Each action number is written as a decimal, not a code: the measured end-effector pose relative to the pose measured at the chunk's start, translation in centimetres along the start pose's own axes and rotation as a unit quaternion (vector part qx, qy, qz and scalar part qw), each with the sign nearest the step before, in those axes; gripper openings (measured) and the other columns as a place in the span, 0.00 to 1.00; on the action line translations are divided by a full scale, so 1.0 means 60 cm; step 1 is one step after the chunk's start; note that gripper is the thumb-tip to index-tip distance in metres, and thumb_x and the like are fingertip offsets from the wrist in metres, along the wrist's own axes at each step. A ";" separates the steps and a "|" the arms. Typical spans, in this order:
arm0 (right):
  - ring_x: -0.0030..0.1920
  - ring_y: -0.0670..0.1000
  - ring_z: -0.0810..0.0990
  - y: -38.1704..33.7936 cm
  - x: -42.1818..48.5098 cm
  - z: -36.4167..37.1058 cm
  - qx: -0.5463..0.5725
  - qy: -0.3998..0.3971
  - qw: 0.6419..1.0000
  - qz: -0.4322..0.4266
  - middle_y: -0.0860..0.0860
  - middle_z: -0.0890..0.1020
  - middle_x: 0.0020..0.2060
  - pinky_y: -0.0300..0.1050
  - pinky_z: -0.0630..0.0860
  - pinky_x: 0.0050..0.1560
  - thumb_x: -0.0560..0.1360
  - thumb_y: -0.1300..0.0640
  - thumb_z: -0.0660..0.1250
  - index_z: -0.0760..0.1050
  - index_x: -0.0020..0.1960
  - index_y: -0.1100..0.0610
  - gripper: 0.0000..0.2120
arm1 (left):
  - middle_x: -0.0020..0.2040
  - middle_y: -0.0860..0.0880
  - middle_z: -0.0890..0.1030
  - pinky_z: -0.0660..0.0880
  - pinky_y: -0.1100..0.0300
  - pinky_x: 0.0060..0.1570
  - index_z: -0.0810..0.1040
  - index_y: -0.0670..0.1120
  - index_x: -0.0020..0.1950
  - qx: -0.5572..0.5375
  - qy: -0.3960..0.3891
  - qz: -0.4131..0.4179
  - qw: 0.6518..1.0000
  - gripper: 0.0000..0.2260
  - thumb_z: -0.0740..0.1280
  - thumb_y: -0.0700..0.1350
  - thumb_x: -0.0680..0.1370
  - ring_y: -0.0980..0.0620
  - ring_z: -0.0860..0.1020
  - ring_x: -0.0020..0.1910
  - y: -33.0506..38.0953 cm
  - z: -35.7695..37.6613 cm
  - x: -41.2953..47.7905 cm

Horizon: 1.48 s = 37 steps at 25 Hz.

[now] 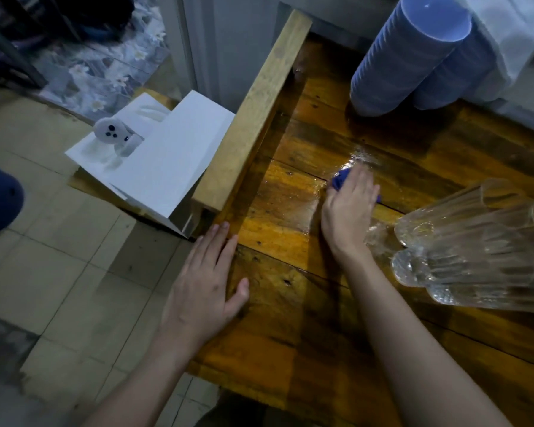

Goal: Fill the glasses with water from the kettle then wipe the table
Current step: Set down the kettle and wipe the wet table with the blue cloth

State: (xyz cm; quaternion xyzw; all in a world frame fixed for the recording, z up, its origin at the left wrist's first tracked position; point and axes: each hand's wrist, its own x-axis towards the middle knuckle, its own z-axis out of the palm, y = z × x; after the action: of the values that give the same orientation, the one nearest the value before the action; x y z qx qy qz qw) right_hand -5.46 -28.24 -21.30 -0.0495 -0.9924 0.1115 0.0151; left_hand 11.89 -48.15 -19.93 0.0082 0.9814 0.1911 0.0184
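On wet wooden table (290, 318): right hand (349, 208) presses down on blue cloth (341, 179), fingers together, beside shiny water patch (359, 158). Left hand (205, 288) lies flat, fingers spread, at table edge. Ribbed glasses (475, 241) crowd just right of wiping wrist; stacked blue cups (410, 57) stand beyond. White paper bag (164, 164) with plush toy (117, 137) on floor left

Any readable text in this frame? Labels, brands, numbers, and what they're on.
None: no text, brand, number or sign reads anywhere in the head view.
White paper bag: blank sides.
Blue stacked cups: plain, no print.
Glasses: clear ribbed glass, no marking.
Blue cloth under the right hand: plain.
Small plush toy: dark dots only, not lettering.
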 end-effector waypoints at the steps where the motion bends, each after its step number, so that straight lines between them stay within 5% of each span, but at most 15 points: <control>1: 0.79 0.58 0.52 -0.025 -0.006 0.003 0.005 -0.003 0.999 -0.046 0.60 0.56 0.78 0.53 0.43 0.78 0.82 0.52 0.54 0.51 0.79 0.64 0.30 | 0.78 0.45 0.59 0.48 0.58 0.75 0.62 0.44 0.76 0.002 -0.001 -0.001 1.000 0.30 0.57 0.58 0.78 0.53 0.50 0.77 0.000 0.000 0.000; 5: 0.77 0.59 0.59 -0.123 -0.079 0.024 0.030 -0.024 0.973 -0.229 0.62 0.63 0.76 0.57 0.52 0.78 0.79 0.53 0.59 0.60 0.76 0.65 0.30 | 0.78 0.46 0.59 0.49 0.58 0.75 0.62 0.45 0.76 0.019 -0.006 -0.010 1.000 0.30 0.59 0.57 0.77 0.54 0.51 0.78 0.002 0.001 -0.001; 9: 0.78 0.57 0.56 -0.081 -0.156 0.013 0.008 -0.060 0.962 -0.267 0.60 0.59 0.78 0.54 0.49 0.78 0.81 0.51 0.58 0.56 0.78 0.64 0.31 | 0.78 0.46 0.60 0.49 0.59 0.75 0.63 0.45 0.76 0.019 -0.006 -0.009 1.000 0.30 0.60 0.57 0.77 0.53 0.52 0.77 0.002 0.002 0.003; 15: 0.79 0.53 0.47 0.022 -0.132 -0.020 -0.020 -0.077 0.984 -0.157 0.57 0.52 0.79 0.51 0.43 0.78 0.82 0.44 0.47 0.48 0.80 0.61 0.32 | 0.78 0.46 0.59 0.52 0.56 0.75 0.61 0.45 0.76 0.002 0.006 -0.013 1.000 0.30 0.57 0.58 0.78 0.53 0.52 0.77 -0.001 0.005 -0.001; 21: 0.79 0.58 0.49 -0.073 0.038 0.009 -0.024 -0.055 0.996 -0.062 0.61 0.53 0.79 0.54 0.42 0.78 0.83 0.48 0.49 0.48 0.79 0.65 0.31 | 0.78 0.45 0.58 0.54 0.53 0.75 0.61 0.44 0.77 0.008 0.004 -0.002 1.000 0.30 0.57 0.58 0.78 0.52 0.52 0.78 -0.001 0.004 -0.001; 26: 0.77 0.60 0.59 -0.164 -0.032 0.027 0.016 -0.055 0.969 -0.241 0.63 0.65 0.75 0.58 0.50 0.77 0.77 0.50 0.49 0.59 0.76 0.67 0.32 | 0.77 0.44 0.60 0.54 0.54 0.75 0.63 0.44 0.75 0.021 0.001 0.001 1.000 0.29 0.58 0.57 0.78 0.53 0.52 0.77 0.001 0.002 0.000; 30: 0.79 0.55 0.54 -0.096 -0.138 -0.002 0.024 -0.113 0.933 -0.340 0.57 0.60 0.78 0.55 0.49 0.78 0.81 0.47 0.50 0.56 0.79 0.62 0.30 | 0.77 0.44 0.60 0.49 0.59 0.75 0.62 0.44 0.76 0.007 -0.011 -0.006 1.000 0.30 0.58 0.57 0.77 0.55 0.49 0.77 0.003 0.000 0.002; 37: 0.79 0.51 0.45 0.056 -0.136 -0.027 -0.007 -0.083 0.986 -0.146 0.53 0.49 0.79 0.49 0.40 0.78 0.81 0.41 0.45 0.47 0.80 0.59 0.33 | 0.79 0.47 0.57 0.45 0.61 0.74 0.62 0.44 0.76 -0.016 -0.015 -0.006 1.000 0.30 0.56 0.58 0.77 0.55 0.48 0.78 -0.001 0.005 0.003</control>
State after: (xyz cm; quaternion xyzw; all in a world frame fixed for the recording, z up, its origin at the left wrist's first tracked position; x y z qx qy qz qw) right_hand 3.04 -25.46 -20.63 0.1051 -0.9876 0.1050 -0.0514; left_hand 11.72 -48.07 -20.22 0.0053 0.9778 0.2066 0.0343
